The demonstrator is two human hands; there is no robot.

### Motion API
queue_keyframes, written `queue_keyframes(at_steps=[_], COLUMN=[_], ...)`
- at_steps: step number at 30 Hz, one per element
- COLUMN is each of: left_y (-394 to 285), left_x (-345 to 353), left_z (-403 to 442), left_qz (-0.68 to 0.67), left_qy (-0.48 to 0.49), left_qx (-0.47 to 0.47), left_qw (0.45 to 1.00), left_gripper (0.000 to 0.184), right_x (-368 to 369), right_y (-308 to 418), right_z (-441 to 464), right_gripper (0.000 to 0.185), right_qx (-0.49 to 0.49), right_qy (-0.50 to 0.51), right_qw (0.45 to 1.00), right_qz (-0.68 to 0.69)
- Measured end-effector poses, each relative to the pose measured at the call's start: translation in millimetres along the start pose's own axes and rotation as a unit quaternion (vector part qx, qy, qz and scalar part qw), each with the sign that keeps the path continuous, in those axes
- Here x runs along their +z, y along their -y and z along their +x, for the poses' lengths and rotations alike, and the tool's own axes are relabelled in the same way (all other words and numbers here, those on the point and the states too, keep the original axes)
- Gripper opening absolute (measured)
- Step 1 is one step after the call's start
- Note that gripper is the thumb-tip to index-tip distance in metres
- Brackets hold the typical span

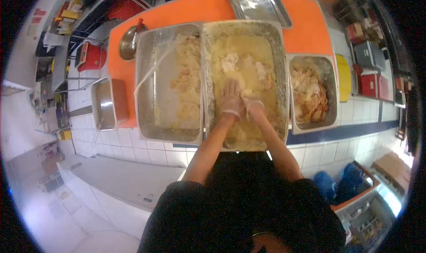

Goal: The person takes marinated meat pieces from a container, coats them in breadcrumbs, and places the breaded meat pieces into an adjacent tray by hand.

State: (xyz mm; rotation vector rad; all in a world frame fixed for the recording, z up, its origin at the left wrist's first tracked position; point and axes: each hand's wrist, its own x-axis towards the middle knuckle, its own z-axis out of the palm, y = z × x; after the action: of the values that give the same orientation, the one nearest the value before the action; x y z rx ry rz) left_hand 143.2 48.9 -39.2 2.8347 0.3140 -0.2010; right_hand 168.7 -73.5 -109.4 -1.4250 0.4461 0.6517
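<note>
My left hand (232, 101) presses flat, fingers stretched out, onto yellowish breading (248, 46) in a deep metal tray (283, 53). Beside it, my right hand (254, 108) is down in the same breading; its fingers are mostly hidden. Both hands seem to wear thin clear gloves. Beyond my fingers lie a flour-coated piece (230, 62) that looks like chicken and a few more coated pieces (265, 75). Whether anything is under my palms cannot be seen.
Left, a large metal tray (166, 131) has coated pieces (188, 59) along its right side. Right, a smaller pan (301, 126) contains uncoated chicken pieces (310, 95). A metal bowl (128, 43), a deep container (103, 104) and a shiny tray (259, 6) surround them on the orange table (191, 11).
</note>
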Motion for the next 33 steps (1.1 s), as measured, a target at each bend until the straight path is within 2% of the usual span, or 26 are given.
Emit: queue_keyframes(at_steps=[3, 5, 6, 7, 8, 9, 11, 12, 13, 15, 16, 18, 20, 21, 22, 23, 27, 28, 30, 32, 33], left_y=[-1, 4, 3, 3, 5, 6, 9, 15, 25, 45, 52, 32, 24, 27, 38, 41, 42, 43, 42, 33, 30], left_x=[-11, -5, -2, -3, -6, -9, -12, -12, -6, 8, 13, -32, -41, -35, -16, -13, -18, -21, -35, -62, -70], left_z=[-2, -6, -9, -13, -14, -16, -17, -13, -11, 1, -1, -18, -24, -27, -29, -28, -31, -28, -28, -33, -34], left_qz=[-0.013, 0.021, 0.018, -0.091, -0.195, -0.192, -0.198, -0.214, -0.258, -0.427, -0.517, -0.629, -0.693, -0.692, -0.703, -0.707, -0.709, -0.688, -0.666, -0.642, -0.643], left_qy=[0.045, -0.046, -0.051, -0.065, -0.080, -0.081, 0.027, 0.050, 0.070, 0.074, 0.074, 0.072, 0.104, 0.106, 0.136, 0.166, 0.202, 0.212, 0.230, 0.230, 0.235], left_qx=[0.002, 0.058, 0.059, -0.047, -0.149, -0.148, -0.216, -0.229, -0.241, -0.263, -0.292, -0.395, -0.409, -0.406, -0.321, -0.231, -0.180, -0.208, -0.228, -0.183, -0.178], left_qw=[0.999, 0.997, 0.997, 0.993, 0.966, 0.967, 0.956, 0.948, 0.933, 0.862, 0.801, 0.665, 0.584, 0.588, 0.620, 0.648, 0.651, 0.662, 0.672, 0.708, 0.707], left_gripper=[0.076, 0.079, 0.079, 0.073, 0.068, 0.068, 0.055, 0.054, 0.053, 0.050, 0.049, 0.050, 0.050, 0.050, 0.044, 0.042, 0.039, 0.034, 0.029, 0.030, 0.030], right_x=[-15, -26, -29, -26, -15, 0, 22, 20, 13, 11, 10, 7, -2, -8, -14, -17, -32, -47, -59, -56, -56], right_y=[-11, -13, -14, -12, -3, 18, 58, 46, 21, 17, 26, 33, 35, 36, 37, 43, 64, 58, 65, 97, 99], right_z=[17, 31, 35, 34, 21, 6, -25, -16, 0, 4, -13, -32, -44, -51, -58, -66, -96, -77, -77, -102, -104], right_gripper=[0.034, 0.033, 0.032, 0.031, 0.032, 0.032, 0.037, 0.037, 0.036, 0.036, 0.035, 0.034, 0.032, 0.032, 0.034, 0.035, 0.038, 0.038, 0.038, 0.025, 0.025], right_qx=[0.003, -0.050, -0.053, -0.037, 0.026, 0.025, 0.144, 0.139, 0.040, -0.063, -0.014, 0.031, 0.103, 0.098, 0.004, -0.093, -0.130, -0.312, -0.448, -0.332, -0.330], right_qy=[0.104, 0.191, 0.199, 0.193, 0.116, 0.117, 0.065, 0.068, 0.138, 0.215, 0.226, 0.234, 0.222, 0.220, 0.243, 0.255, 0.195, 0.205, 0.180, 0.131, 0.124], right_qw=[0.972, 0.873, 0.863, 0.878, 0.980, 0.980, 0.938, 0.938, 0.961, 0.961, 0.974, 0.965, 0.957, 0.957, 0.970, 0.954, 0.963, 0.837, 0.614, 0.756, 0.756], right_qz=[-0.211, -0.446, -0.462, -0.437, -0.161, -0.158, -0.308, -0.310, -0.238, -0.161, -0.022, 0.118, 0.155, 0.159, 0.016, -0.126, -0.133, -0.400, -0.625, -0.549, -0.552])
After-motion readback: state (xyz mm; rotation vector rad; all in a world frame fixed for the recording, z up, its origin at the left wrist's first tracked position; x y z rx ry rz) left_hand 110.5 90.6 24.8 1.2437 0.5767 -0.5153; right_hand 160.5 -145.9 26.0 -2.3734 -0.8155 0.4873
